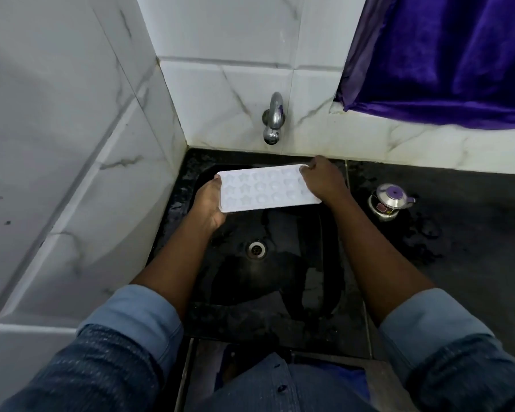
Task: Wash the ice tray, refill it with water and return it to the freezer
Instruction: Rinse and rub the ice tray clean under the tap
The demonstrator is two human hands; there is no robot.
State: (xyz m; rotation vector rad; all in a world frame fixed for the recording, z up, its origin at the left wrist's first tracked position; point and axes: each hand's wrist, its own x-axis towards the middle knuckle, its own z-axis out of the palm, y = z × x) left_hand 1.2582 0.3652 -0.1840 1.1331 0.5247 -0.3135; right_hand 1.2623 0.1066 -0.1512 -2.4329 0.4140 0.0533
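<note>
Here: 2 hands, left hand (210, 203) and right hand (321, 181), gripping 1 ice tray (268, 188) over sink (280, 281).

ice tray (265, 190) right end covered, curtain (443, 55) cut off

Home kitchen: black sink (280, 278), wall tap (273, 118)

Black stone counter (473, 263) is carrying a sunken sink (283, 281); a small steel pot (388, 202) with a purple-knobbed lid is sitting right of it, wet patches nearby.
</note>
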